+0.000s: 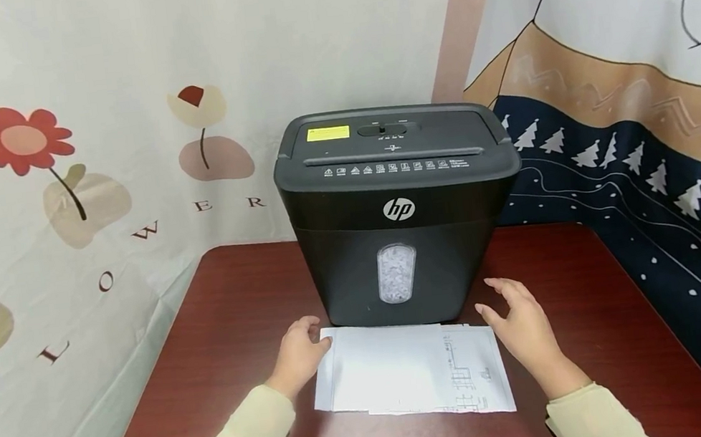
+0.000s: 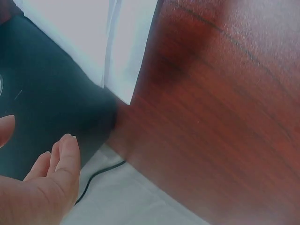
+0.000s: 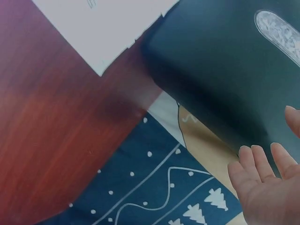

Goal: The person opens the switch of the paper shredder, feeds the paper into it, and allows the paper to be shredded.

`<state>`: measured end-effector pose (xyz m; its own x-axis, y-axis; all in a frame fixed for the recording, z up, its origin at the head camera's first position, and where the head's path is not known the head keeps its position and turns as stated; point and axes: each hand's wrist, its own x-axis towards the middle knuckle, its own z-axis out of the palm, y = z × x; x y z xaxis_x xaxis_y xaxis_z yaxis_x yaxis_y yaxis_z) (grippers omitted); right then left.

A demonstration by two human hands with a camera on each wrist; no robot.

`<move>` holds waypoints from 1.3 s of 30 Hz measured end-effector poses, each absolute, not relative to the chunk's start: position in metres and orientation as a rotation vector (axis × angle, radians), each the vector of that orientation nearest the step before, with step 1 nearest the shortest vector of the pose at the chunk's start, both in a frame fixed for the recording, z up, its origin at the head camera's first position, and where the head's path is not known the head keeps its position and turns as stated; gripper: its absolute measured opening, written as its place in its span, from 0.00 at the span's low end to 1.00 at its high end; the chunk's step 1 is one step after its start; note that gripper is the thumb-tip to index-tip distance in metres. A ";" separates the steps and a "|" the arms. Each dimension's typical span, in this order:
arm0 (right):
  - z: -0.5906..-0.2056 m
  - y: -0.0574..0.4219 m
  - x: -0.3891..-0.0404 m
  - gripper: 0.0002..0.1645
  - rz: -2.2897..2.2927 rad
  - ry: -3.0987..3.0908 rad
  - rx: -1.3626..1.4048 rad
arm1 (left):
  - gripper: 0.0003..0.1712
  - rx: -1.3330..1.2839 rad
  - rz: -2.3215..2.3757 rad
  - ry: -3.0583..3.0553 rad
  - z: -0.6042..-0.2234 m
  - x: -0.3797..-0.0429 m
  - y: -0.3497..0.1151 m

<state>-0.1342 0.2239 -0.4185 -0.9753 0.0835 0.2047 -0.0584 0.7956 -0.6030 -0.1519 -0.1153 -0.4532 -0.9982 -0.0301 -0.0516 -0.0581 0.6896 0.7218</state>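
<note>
A black HP paper shredder [image 1: 342,262] stands upright on the table, its small window showing shredded paper inside. Flat in front of its base lies a small stack of paper sheets [image 1: 387,373], slightly fanned, with printed line drawings at the right end. My left hand [image 1: 297,354] is at the upper left corner of the sheets, fingers loosely bent and holding nothing. Off the right edge of the sheets, my right hand [image 1: 521,325] hovers with thumb and fingers spread. In the wrist views, the left hand [image 2: 49,183] and right hand [image 3: 267,183] overlap the shredder's dark body.
The dark red wooden table [image 1: 238,310] reaches back to a printed cloth [image 1: 114,79] with flowers and letters. Another cloth part with white trees [image 1: 590,155] hangs at the right. A thin black cable [image 2: 96,176] runs beyond the table edge in the left wrist view.
</note>
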 end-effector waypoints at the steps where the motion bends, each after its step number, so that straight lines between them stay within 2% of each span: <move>1: -0.420 0.223 -0.134 0.30 0.956 -2.772 -0.031 | 0.24 -0.080 1.221 2.851 -0.454 -0.152 -0.115; 14: -0.439 0.216 -0.137 0.31 1.069 -2.835 -0.156 | 0.26 -0.120 1.227 2.852 -0.468 -0.153 -0.108; 39: -0.471 0.202 -0.140 0.30 1.156 -2.930 -0.201 | 0.25 -0.149 1.132 2.883 -0.481 -0.157 -0.098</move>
<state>-0.1395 0.2023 -0.4712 -0.9918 0.1128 -0.0598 0.1233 0.7237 -0.6790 -0.1567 -0.0977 -0.4813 -0.9946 -0.0741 -0.0731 -0.1041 0.7289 0.6767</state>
